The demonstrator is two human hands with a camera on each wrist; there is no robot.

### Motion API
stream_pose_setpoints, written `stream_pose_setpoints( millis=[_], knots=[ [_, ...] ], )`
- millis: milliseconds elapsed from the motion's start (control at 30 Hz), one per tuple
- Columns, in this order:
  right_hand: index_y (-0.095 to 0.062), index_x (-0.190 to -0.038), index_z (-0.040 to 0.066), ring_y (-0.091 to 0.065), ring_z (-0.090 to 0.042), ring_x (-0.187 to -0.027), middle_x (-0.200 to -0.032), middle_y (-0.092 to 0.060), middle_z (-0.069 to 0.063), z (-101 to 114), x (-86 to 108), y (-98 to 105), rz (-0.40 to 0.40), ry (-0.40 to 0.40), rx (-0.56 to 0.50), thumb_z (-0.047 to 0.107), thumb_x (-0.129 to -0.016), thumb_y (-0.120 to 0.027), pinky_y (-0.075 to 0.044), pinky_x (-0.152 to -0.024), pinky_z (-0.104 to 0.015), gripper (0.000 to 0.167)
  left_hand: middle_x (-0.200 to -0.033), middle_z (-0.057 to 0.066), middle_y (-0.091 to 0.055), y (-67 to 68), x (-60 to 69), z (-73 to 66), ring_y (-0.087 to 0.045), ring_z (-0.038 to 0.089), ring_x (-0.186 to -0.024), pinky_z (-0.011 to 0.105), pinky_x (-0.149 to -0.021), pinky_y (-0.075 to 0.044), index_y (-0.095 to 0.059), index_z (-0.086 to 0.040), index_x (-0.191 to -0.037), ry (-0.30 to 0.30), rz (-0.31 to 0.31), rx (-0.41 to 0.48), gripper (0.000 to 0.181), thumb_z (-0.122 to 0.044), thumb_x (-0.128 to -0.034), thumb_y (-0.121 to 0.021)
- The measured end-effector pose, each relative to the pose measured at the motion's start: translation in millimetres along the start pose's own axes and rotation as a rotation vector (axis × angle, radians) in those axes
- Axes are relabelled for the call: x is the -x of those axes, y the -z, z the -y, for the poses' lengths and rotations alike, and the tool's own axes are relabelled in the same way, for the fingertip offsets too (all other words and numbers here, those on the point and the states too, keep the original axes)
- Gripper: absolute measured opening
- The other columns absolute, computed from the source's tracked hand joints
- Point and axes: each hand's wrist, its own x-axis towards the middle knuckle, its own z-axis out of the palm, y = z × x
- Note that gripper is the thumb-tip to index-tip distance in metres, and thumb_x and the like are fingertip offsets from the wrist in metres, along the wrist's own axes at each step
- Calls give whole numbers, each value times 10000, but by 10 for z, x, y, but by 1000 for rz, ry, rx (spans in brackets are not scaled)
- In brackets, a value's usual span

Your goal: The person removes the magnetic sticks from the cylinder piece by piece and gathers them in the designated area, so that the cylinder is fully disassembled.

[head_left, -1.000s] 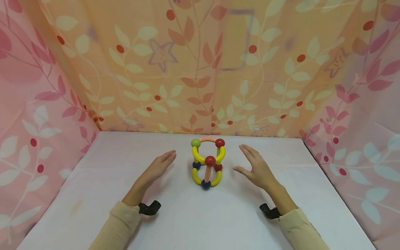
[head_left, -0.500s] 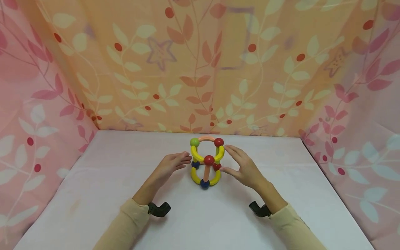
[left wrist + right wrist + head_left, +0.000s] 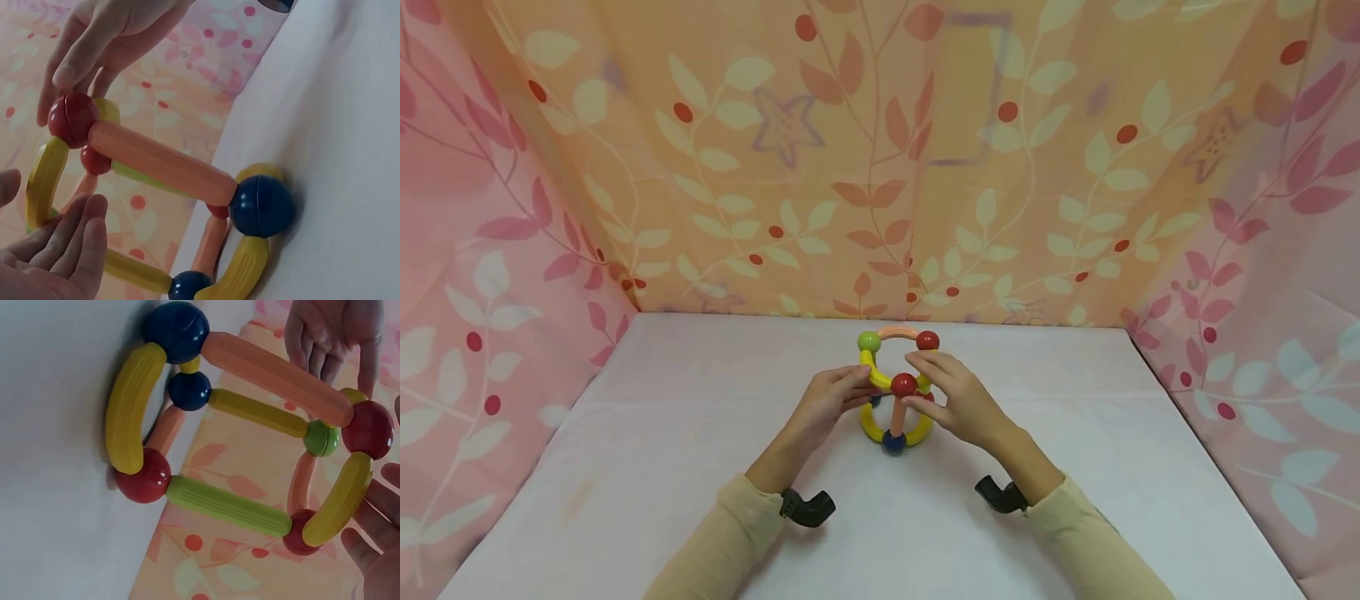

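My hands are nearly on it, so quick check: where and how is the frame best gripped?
Likely near the top: left hand on the upper left yellow bar, right hand on the upper right yellow bar, each from its own side. Both bars curve outward, clear of the table, and the upright frame has open space inside them.

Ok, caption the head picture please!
Left hand and right hand flank a colourful toy frame on a white table.
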Motion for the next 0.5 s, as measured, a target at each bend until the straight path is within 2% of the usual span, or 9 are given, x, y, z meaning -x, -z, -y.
stream_pose_setpoints(
  millis=[233, 367, 500],
  knots=[
    [-665, -1215, 30, -617, -249, -1107, -1163, -685, -87, 24, -53, -35, 3, 44, -3, 155, -779, -817, -547, -925, -402, 479, -1128, 123, -715, -71, -13, 5, -699, 172, -968, 281, -912, -550, -630, -7, -1234, 35, -21, 83, 402, -307, -967, -603],
    [-678, -1197, 36, -619, -244, -1087, -1122, -700, -76, 24, -47, -53, 14, 38, 0, 162, -770, -826, -544, -928, -402, 468, -1156, 138, -701, -101, -12, -2, -704, 167, -964, 271, -887, -556, -599, 0, -1277, 59, -26, 148, 418, -272, -960, -617],
    [-685, -1185, 35, -622, -239, -1052, -1097, -712, -75, 24, -48, -64, 15, 42, 12, 165, -763, -831, -541, -918, -403, 466, -1165, 143, -691, -124, 1, -19, -706, 163, -964, 270, -878, -558, -587, 1, -1292, 60, -31, 174, 409, -238, -961, -617]
  ],
)
